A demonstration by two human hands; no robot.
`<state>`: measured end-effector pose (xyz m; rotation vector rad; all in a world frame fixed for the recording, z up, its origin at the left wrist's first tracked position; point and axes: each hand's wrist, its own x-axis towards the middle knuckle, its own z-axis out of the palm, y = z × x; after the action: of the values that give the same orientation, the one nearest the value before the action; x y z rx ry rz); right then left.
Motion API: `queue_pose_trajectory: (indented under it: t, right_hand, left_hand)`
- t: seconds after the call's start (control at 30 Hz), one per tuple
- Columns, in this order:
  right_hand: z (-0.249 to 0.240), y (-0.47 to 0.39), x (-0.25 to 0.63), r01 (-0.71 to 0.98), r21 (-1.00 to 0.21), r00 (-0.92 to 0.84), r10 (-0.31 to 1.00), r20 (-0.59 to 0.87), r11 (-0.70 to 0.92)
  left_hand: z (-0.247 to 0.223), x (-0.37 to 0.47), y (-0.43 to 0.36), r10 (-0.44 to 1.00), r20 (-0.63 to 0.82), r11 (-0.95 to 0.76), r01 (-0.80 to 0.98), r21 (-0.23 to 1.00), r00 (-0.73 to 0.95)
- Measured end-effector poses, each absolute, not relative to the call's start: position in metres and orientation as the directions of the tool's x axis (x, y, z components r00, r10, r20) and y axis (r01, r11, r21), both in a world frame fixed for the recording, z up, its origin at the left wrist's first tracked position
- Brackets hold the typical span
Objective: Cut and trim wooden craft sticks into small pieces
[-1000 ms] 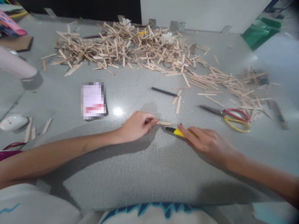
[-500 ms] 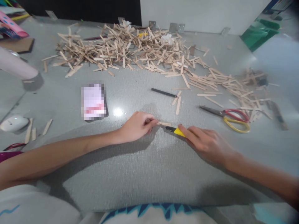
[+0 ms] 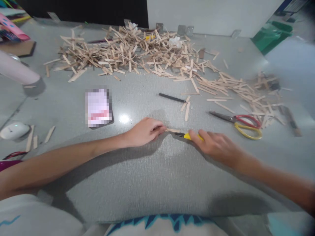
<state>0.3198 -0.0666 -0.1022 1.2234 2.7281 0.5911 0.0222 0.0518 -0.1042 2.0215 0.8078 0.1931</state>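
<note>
Near the middle of the grey table, my left hand [image 3: 147, 132] pinches one end of a small wooden stick piece [image 3: 173, 130], whose other end sticks out to the right. My right hand [image 3: 216, 146] is closed around a yellow utility knife [image 3: 187, 135]. The knife's dark tip points left and lies at the lower edge of the stick piece; whether it touches is too small to tell. Beyond my hands are a thin black rod [image 3: 171, 97] and a few loose sticks [image 3: 187, 110]. Scissors [image 3: 236, 124] with red and yellow handles rest above my right hand.
A large heap of wooden sticks [image 3: 123, 52] spans the back of the table [image 3: 137, 183]. At the left are a blurred-out phone-like item [image 3: 98, 107], a white mouse [image 3: 14, 130] and a pale cylinder [image 3: 18, 68]. A green bin [image 3: 272, 37] stands at the back right.
My right hand has moved slightly up with the knife, which now lies flatter and closer to the stick piece. My left hand has hardly moved and still holds the piece.
</note>
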Motion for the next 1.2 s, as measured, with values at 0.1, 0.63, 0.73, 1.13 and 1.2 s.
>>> queue_pose_trajectory:
  t: [0.1,0.63,0.73,1.13,1.2]
  right_hand:
    - [-0.097,-0.058,0.322,0.648,0.445,-0.709,0.703,0.056,0.618]
    - [-0.072,-0.035,0.329,0.531,0.472,-0.806,0.592,0.024,0.704]
    - [-0.073,-0.048,0.326,0.562,0.457,-0.784,0.621,0.028,0.689]
    - [-0.097,-0.039,0.337,0.544,0.427,-0.784,0.619,-0.049,0.723]
    - [-0.095,-0.036,0.335,0.534,0.413,-0.791,0.608,-0.066,0.738]
  left_hand:
    - [-0.104,0.023,0.055,0.576,-0.183,-0.379,0.458,0.804,0.797]
    - [-0.096,0.018,0.058,0.488,-0.165,-0.481,0.422,0.768,0.857]
    - [-0.096,0.018,0.058,0.483,-0.145,-0.513,0.413,0.752,0.863]
    - [-0.104,0.021,0.060,0.448,-0.156,-0.595,0.423,0.684,0.880]
    - [-0.105,0.021,0.059,0.456,-0.130,-0.608,0.415,0.677,0.880]
